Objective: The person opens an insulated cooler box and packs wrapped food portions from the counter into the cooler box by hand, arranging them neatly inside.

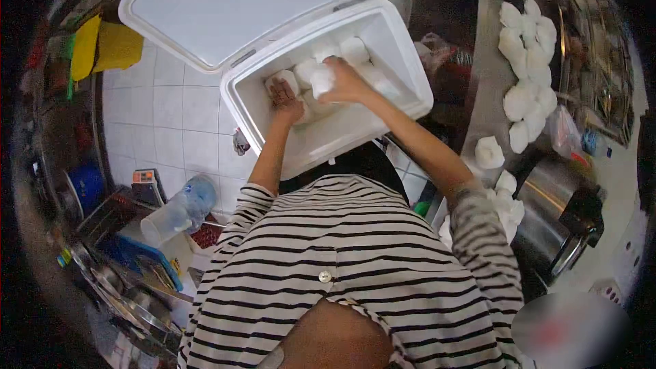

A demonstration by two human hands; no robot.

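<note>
An open white cooler box (328, 154) is in front of me, with several rounded white bundles (353, 50) lined up inside. They look wrapped, but their contents are hidden. My right hand (346, 84) is inside the box, its fingers curled round one white bundle (322, 81) above the others. At the box's left end, my left hand (285, 101) lies with fingers stretched out against another white bundle (281, 80). It does not grip that bundle.
The cooler's lid (253, 10) is swung back on the far side. More white bundles (526, 75) lie on the right-hand counter (482, 119), near a metal pot (553, 205). A large clear plastic bottle (181, 208) and a small scale (146, 184) are at the left.
</note>
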